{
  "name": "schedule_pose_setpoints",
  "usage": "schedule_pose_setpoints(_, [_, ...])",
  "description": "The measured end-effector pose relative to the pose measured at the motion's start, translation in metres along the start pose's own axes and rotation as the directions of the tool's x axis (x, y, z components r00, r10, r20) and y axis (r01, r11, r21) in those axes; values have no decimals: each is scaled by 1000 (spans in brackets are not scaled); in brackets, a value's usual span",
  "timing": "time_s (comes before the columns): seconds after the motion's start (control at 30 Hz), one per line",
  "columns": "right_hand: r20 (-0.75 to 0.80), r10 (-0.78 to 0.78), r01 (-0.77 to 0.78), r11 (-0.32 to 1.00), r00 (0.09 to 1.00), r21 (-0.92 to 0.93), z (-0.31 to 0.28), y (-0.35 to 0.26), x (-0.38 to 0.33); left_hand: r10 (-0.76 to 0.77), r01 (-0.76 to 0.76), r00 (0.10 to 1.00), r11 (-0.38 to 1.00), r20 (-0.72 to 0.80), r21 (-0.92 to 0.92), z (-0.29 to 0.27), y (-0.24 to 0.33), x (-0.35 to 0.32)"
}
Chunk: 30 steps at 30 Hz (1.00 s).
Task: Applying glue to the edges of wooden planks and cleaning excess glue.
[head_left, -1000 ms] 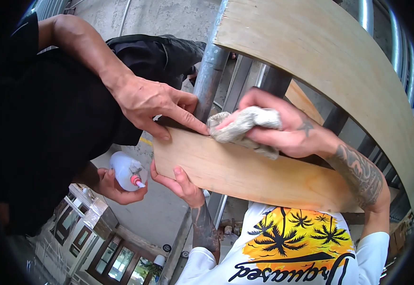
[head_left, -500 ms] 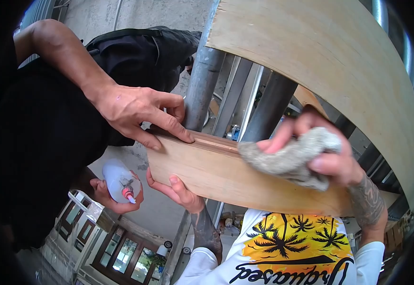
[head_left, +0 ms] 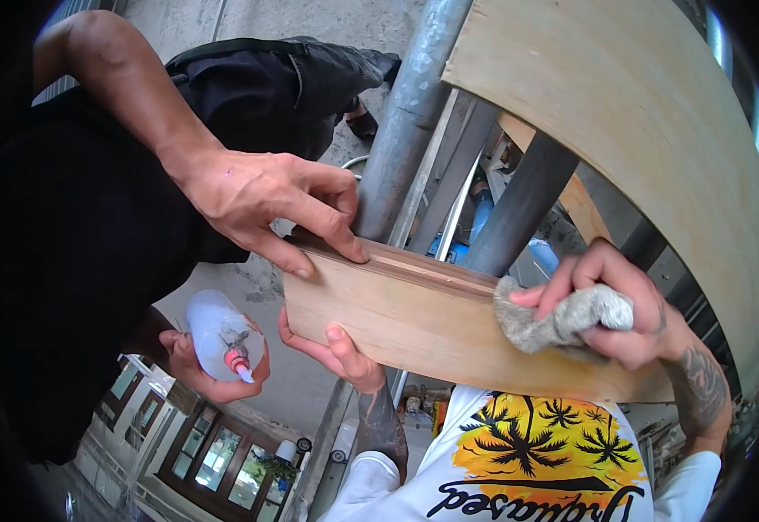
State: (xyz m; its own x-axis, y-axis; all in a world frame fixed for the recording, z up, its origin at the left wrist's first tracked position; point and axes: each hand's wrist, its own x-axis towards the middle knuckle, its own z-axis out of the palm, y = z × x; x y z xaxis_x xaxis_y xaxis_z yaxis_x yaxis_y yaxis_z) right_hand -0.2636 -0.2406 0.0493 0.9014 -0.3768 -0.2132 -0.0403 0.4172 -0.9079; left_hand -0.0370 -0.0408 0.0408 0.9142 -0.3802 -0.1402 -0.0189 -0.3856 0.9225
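Observation:
My left hand (head_left: pixel 357 365) grips the lower edge of a pale wooden board (head_left: pixel 397 322) near its left end, thumb against the face. The board's upper edge shows darker layered strips with a narrow groove. In my right hand (head_left: pixel 627 304) is a bunched grey cloth (head_left: pixel 562 317), pressed against the board's upper edge and face toward the right end. A co-worker's hand (head_left: pixel 266 204) rests on the board's upper left corner, one fingertip at the strip. The co-worker's other hand (head_left: pixel 197 370) holds a translucent white squeeze bottle (head_left: pixel 223 335) with a red-collared nozzle, pointing down.
A large curved plywood sheet (head_left: pixel 605 87) spans the upper right, over grey metal pipes (head_left: pixel 414 113). The co-worker, in black clothes (head_left: pixel 92 261), stands close at the left. Below lie a concrete floor (head_left: pixel 301 383) and wood-framed glass doors (head_left: pixel 214 452).
My right hand has slid the cloth rightward along the board, uncovering more of the grooved edge. The whole scene has shifted slightly right in view. The co-worker's hand keeps its place on the board.

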Motion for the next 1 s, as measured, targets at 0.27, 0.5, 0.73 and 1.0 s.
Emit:
schedule_pose_setpoints(0.27, [160, 79, -52, 985, 984, -164, 18, -14, 73, -16, 15, 1000, 999, -13, -49, 5, -9, 5])
schedule_pose_setpoints(0.5, [111, -25, 43, 986, 994, -163, 9, -12, 36, 3, -2, 1000, 998, 22, -57, -7, -6, -4])
schedule_pose_setpoints(0.73, [62, 4, 8, 982, 998, -188, 12, -10, 50, -32, 37, 997, 996, 63, -79, 5, -13, -1])
schedule_pose_setpoints(1.0, [-201, 322, -321, 946, 925, 40, -19, -54, -139, -5, 7, 1000, 997, 28, -80, -2, -1, -2])
